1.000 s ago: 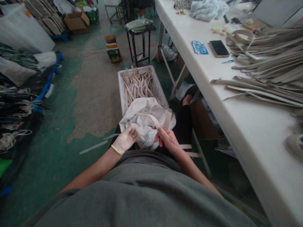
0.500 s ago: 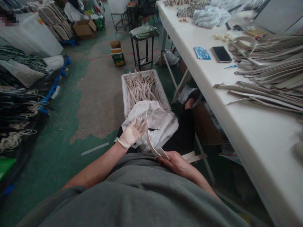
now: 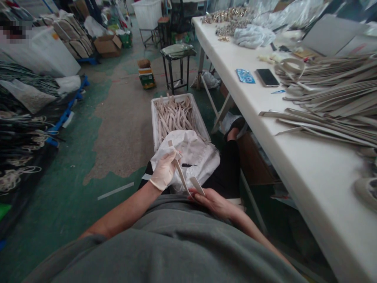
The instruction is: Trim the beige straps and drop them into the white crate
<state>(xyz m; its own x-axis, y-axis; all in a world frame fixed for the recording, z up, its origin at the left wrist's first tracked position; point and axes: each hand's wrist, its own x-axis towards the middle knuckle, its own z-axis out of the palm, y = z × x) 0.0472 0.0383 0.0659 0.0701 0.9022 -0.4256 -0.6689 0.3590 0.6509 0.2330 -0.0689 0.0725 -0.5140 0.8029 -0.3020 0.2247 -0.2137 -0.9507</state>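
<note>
A pale beige strap (image 3: 182, 177) runs between my two hands above my lap. My left hand (image 3: 163, 171), in a whitish glove, is closed around its upper part, and a short end sticks out past the fingers. My bare right hand (image 3: 212, 201) grips the lower part, where a flat end of strap stands up beside the thumb. A white cloth-like sack (image 3: 203, 161) with a dark mark lies over my knees, under the strap. Just beyond it, a white crate (image 3: 206, 127) on the floor holds many similar beige strips (image 3: 176, 114).
On the right, a long white table (image 3: 282, 145) carries piles of long straps (image 3: 338, 86), a phone (image 3: 267, 77), a blue packet (image 3: 245, 76) and metal fittings (image 3: 232, 19). Ahead stands a black-legged stool (image 3: 176, 51). Bundled cords (image 3: 20, 137) lie on the left.
My left hand has gone from open, with fingers spread beside the strap, to closed on its upper part. The strap's upper end now leans left. My right hand keeps its grip.
</note>
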